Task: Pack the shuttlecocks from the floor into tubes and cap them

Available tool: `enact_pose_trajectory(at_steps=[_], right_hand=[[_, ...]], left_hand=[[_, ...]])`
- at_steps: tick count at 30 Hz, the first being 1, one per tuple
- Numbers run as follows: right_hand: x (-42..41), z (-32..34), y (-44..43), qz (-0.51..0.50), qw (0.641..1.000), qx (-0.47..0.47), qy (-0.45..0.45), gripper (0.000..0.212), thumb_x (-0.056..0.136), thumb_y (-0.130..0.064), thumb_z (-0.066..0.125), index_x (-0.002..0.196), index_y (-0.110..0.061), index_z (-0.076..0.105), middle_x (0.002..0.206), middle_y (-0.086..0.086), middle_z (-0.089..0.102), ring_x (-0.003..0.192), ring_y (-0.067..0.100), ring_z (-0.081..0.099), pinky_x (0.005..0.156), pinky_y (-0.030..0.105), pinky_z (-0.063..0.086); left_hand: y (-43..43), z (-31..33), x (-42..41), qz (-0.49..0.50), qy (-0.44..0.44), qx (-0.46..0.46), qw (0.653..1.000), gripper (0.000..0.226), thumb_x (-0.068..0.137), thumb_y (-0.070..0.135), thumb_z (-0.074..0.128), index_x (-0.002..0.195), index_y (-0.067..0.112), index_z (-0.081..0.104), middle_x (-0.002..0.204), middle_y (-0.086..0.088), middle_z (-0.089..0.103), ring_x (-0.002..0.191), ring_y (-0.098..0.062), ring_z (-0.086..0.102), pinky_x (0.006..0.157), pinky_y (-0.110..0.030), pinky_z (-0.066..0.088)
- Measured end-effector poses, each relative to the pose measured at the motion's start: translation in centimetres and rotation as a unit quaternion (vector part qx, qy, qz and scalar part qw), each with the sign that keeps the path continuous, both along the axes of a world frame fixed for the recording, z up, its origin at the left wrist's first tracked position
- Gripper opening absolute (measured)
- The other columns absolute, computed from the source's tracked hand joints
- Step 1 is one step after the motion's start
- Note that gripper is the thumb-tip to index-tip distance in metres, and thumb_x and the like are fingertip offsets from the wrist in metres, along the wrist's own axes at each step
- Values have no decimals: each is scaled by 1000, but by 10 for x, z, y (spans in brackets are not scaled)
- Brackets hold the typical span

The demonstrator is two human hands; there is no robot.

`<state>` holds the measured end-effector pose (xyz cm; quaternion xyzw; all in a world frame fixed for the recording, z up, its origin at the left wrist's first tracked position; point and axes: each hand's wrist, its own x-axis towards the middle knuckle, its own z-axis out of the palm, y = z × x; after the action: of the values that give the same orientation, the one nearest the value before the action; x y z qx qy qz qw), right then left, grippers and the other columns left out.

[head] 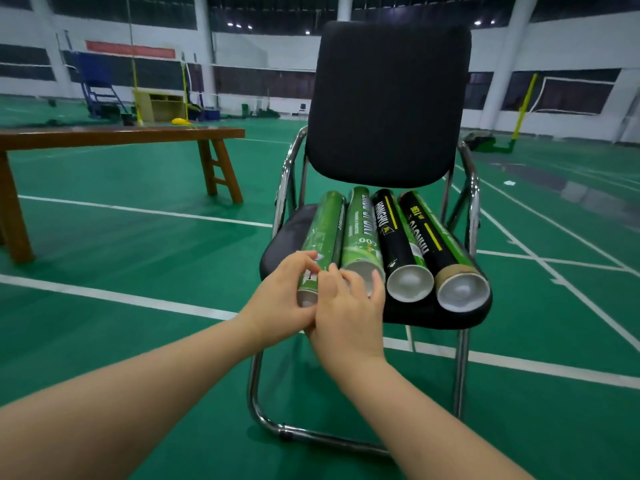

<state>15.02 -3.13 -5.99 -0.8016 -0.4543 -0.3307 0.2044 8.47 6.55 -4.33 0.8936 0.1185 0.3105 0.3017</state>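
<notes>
Just now the leftmost green tube (325,233) lies on the chair (388,98) seat with its mouth toward 6 o'clock. The left hand (277,303) grips it near that mouth, fingers (306,258) curled round it. The right hand (346,313) touches the same tube with its thumb, while its fingers (377,285) lie across the mouth of the second green tube (362,230); I cannot tell whether they grip. Two black tubes (398,237) lie touching at 3 o'clock, mouths open. A bench (121,136) stands at 10 o'clock on the green floor (138,244).
</notes>
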Motion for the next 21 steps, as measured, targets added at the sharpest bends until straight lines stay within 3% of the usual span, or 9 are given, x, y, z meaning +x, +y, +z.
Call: enact_pose_trajectory(at_steps=[5,8,11,15,17,19,21], right_hand=[[25,8,22,-50,998,-42,14,70,47,-27,81,108,-13,50,95,5,67,102,27,61,100,55,21],[40,9,30,-76,996,-52,9,63,51,-28,79,111,-15,62,96,7,68,104,30,60,102,55,19],[49,7,33,-82,995,-60,12,62,56,-29,76,115,-16,60,98,6,67,108,31,58,103,55,16],[48,17,32,-65,994,-73,49,58,55,-27,74,110,-17,59,96,4,66,103,29,58,97,47,24],[50,36,24,-30,987,-125,100,56,68,-31,67,119,-17,50,110,5,62,111,28,50,99,47,25],[59,62,15,31,964,-174,196,55,79,-37,56,129,-19,39,124,5,54,120,28,41,102,48,26],[72,86,10,53,946,-213,240,54,85,-36,48,135,-23,34,125,5,53,121,29,42,100,48,29]], left_hand=[[23,3,33,3,11,30,999,74,57,45,52,126,18,47,130,7,48,117,-1,43,99,-17,31],[29,5,52,12,8,29,999,68,64,27,62,130,17,46,131,5,49,117,-4,43,99,-20,31],[33,1,63,17,-8,32,999,61,72,12,67,129,17,47,130,7,49,115,1,40,98,-15,28],[35,3,66,13,6,40,999,60,69,25,60,127,18,49,128,9,48,114,4,38,95,-2,23],[33,17,67,-5,37,46,998,62,64,29,55,125,20,50,118,16,47,106,5,39,82,8,21],[31,35,67,-29,92,31,995,62,68,30,57,129,28,46,114,21,41,101,5,38,73,5,24],[32,50,68,-34,126,4,991,69,67,41,53,134,40,38,118,25,39,106,4,36,83,-9,27]])
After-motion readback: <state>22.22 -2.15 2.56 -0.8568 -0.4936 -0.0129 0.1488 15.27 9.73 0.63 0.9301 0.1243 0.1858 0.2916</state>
